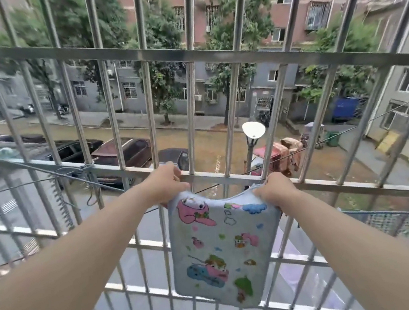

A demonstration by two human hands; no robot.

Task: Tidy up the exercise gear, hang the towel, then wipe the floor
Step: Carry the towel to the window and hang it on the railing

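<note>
Balcony grille [226, 175]: left hand [167, 183] and right hand [275, 189] pinch towel [219, 250] corners (hanging step); next, drape over rail.

- I saw the towel [219, 250] hanging on the near side of the metal grille [150, 110], just below its middle crossbar [342, 186].
- The left hand [166, 184] gripped the towel's top left corner, right at that crossbar.
- The right hand [277, 189] gripped the top right corner, beside the same bar.
- Between the two hands, the towel's top edge sagged.
- A wire [31, 186] ran across the grille, left of the hands.
- Behind the bars, above the right hand, I noted a street lamp [253, 130].
- Parked cars [121, 151] sat left of the lamp, on the street below.
- Trees [160, 45] and apartment blocks [207, 6] stood behind the street.
</note>
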